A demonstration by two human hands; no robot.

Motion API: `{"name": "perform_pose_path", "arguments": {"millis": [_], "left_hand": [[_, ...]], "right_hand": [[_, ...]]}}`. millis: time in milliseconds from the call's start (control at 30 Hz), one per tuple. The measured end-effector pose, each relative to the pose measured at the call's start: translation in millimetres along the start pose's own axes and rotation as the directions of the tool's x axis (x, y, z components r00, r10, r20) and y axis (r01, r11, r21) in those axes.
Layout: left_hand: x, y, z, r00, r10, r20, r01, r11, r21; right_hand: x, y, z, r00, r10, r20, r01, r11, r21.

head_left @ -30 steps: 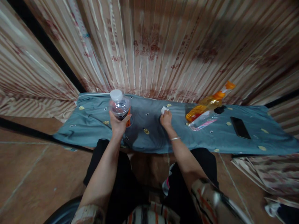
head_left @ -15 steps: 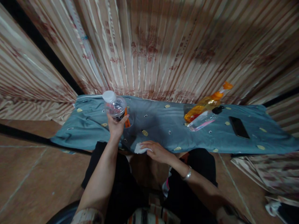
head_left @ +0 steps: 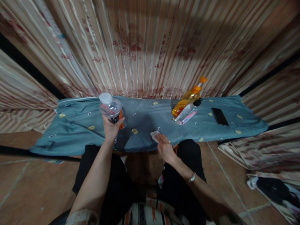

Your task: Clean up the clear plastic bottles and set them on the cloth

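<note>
— Striped curtains hang behind the bench (head_left: 70,137), under its blue-grey cloth. What have you got?

— My left hand (head_left: 110,128) grips a clear water bottle (head_left: 110,107) with a white cap, held up over the cloth's left half. My right hand (head_left: 165,148) presses a small white wad (head_left: 154,136) to the cloth near the front edge.

— And farther off?

— An orange spray bottle (head_left: 187,98) and a clear bottle (head_left: 186,114) lean together on the right; a dark phone (head_left: 219,116) lies flat beyond them.
</note>
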State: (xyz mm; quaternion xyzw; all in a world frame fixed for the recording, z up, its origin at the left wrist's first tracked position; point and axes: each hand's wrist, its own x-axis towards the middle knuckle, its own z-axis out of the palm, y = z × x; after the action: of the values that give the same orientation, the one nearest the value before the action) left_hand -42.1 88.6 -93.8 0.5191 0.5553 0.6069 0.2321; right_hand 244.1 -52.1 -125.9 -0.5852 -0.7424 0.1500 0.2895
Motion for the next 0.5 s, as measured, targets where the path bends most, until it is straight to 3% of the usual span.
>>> {"name": "perform_pose_path", "arguments": {"millis": [67, 133, 233, 333, 400, 500], "left_hand": [[-1, -2, 0.3, 0.999, -0.025, -0.028, 0.025, 1.0, 0.006], [-2, -3, 0.6, 0.997, -0.055, -0.055, 0.055, 0.998, 0.012], [-3, -6, 0.9, 0.994, -0.085, -0.072, 0.087, 0.996, 0.027], [-3, -8, 1.3, 0.991, -0.113, -0.072, 0.116, 0.992, 0.042], [-3, -9, 1.5, 0.988, -0.136, -0.068, 0.139, 0.989, 0.054], [-5, -12, 0.9, 0.984, -0.166, -0.068, 0.17, 0.983, 0.073]], "right_hand": [[-19, -12, 0, 0.995, -0.071, 0.075, 0.063, 0.992, 0.109], [-23, -7, -16, 0.998, -0.022, 0.06, 0.012, 0.988, 0.153], [-7, 30, -55, 0.979, 0.145, -0.143, -0.14, 0.989, 0.044], [11, 68, -82, 0.891, 0.322, -0.319, -0.372, 0.922, -0.109], [12, 74, -79, 0.903, 0.325, -0.279, -0.375, 0.916, -0.146], [-7, 46, -44, 0.951, 0.247, -0.185, -0.274, 0.951, -0.139]]}}
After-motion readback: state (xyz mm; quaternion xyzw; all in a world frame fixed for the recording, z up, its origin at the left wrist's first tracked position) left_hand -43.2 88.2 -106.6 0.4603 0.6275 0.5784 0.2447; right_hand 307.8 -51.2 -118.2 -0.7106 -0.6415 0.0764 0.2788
